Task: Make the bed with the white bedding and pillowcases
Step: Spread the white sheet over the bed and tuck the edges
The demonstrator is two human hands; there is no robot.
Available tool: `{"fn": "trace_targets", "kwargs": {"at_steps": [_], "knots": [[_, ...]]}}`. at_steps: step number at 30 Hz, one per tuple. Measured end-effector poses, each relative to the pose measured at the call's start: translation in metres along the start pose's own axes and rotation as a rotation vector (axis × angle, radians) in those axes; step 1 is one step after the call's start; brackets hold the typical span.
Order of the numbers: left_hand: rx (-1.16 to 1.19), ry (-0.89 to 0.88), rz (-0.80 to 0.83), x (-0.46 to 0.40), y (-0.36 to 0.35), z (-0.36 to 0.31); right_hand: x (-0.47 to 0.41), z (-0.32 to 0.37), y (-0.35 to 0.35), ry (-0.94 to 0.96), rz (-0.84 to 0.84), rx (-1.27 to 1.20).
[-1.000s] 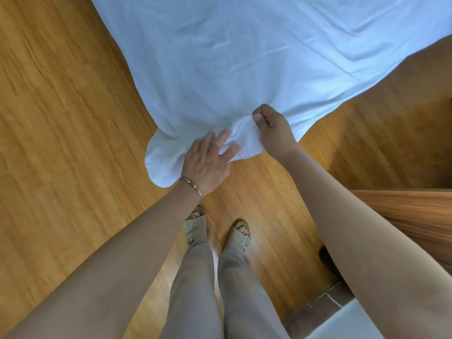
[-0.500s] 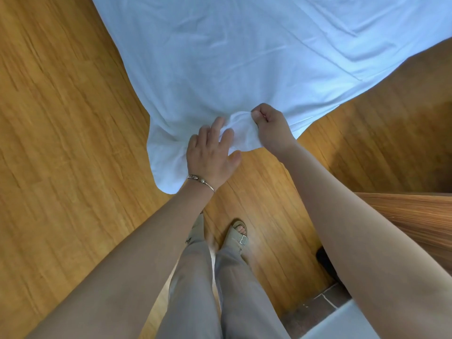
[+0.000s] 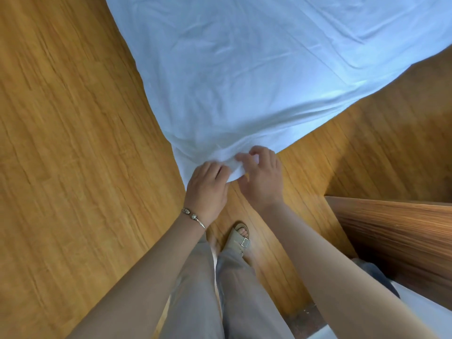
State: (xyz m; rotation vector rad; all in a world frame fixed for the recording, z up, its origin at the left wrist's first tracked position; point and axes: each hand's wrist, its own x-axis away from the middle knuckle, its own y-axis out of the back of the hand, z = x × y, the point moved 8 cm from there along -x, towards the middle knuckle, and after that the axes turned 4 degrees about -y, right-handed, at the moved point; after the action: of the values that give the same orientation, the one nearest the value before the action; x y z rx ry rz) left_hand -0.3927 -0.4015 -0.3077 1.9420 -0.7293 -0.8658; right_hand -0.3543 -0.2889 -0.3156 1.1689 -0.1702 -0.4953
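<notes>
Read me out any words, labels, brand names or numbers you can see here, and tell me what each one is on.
None: no readable text shows anywhere in the head view.
The white sheet is plain, with no tag or print in sight.
The bracelet and the sandal with its buckle show no legible marking.
The wooden floor carries only grain.

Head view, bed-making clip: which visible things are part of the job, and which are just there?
Part of the job:
- white sheet, its corner bunched between the hands
- left hand, gripping the corner
- right hand, pinching the corner

Just there:
- wooden floor
- wooden furniture panel
- sandal
- bracelet
</notes>
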Motion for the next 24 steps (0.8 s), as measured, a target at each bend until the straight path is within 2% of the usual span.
{"fn": "trace_targets", "kwargs": {"at_steps": [2, 4, 6, 9, 11, 15, 19, 20, 22, 23, 24], "knots": [[0.073, 0.091, 0.078, 0.000, -0.002, 0.010, -0.008, 0.003, 0.002, 0.052, -0.040, 0.023], [0.142, 0.250, 0.177, -0.008, -0.002, 0.025, -0.009, 0.002, -0.005, 0.093, 0.053, 0.055], [0.204, 0.317, 0.299, -0.020, -0.010, 0.033, -0.007, -0.004, -0.013, 0.089, 0.148, 0.066], [0.130, 0.270, 0.455, -0.029, -0.027, 0.035, -0.011, -0.011, -0.020, -0.003, 0.353, -0.036], [0.069, 0.230, 0.494, -0.025, -0.030, 0.035, -0.014, -0.011, -0.027, -0.038, 0.466, -0.017], [0.007, 0.203, 0.571, -0.006, -0.032, 0.042, -0.001, 0.004, -0.042, 0.048, 0.565, 0.128], [0.007, 0.222, 0.638, 0.004, -0.039, 0.035, 0.011, -0.003, -0.055, 0.025, 0.670, 0.134], [0.005, 0.246, 0.732, 0.011, -0.047, 0.038, 0.014, -0.011, -0.062, -0.026, 0.771, 0.120], [-0.060, 0.307, 1.099, 0.035, -0.064, 0.049, 0.024, -0.031, -0.075, -0.131, 1.003, 0.113], [-0.102, 0.347, 1.284, 0.049, -0.065, 0.054, 0.028, -0.040, -0.076, -0.187, 1.071, 0.095], [-0.139, 0.374, 1.403, 0.058, -0.064, 0.059, 0.027, -0.046, -0.074, -0.252, 1.078, 0.047]]}}
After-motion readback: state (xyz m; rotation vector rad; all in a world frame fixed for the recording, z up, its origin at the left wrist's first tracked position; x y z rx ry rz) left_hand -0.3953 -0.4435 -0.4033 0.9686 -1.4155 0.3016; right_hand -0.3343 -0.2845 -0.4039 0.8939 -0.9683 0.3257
